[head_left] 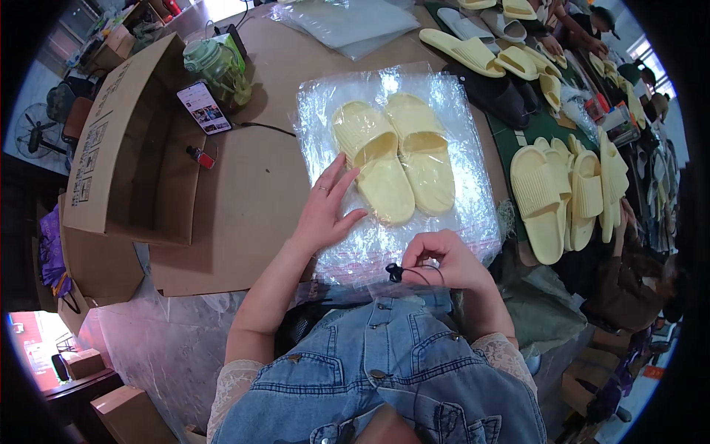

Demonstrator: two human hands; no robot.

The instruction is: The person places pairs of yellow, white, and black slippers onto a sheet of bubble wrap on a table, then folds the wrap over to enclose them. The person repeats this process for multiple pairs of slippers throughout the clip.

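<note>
A pair of pale yellow slide slippers lies side by side, toes away from me, under clear plastic that looks like a bag. More clear plastic sheets or bags seem to be stacked beneath. My left hand rests on the plastic at the left slipper's edge, fingers spread, a ring on one finger. Near the bag's closest edge, my right hand is curled with thumb and fingers pressed together; what it pinches cannot be made out. A black cord with a toggle hangs in front of it.
An open cardboard box stands at left, with a propped phone and a green-lidded jar behind. Yellow slippers stand in a row at right, more slippers beyond. Clear bags lie at the far edge. Other people work far right.
</note>
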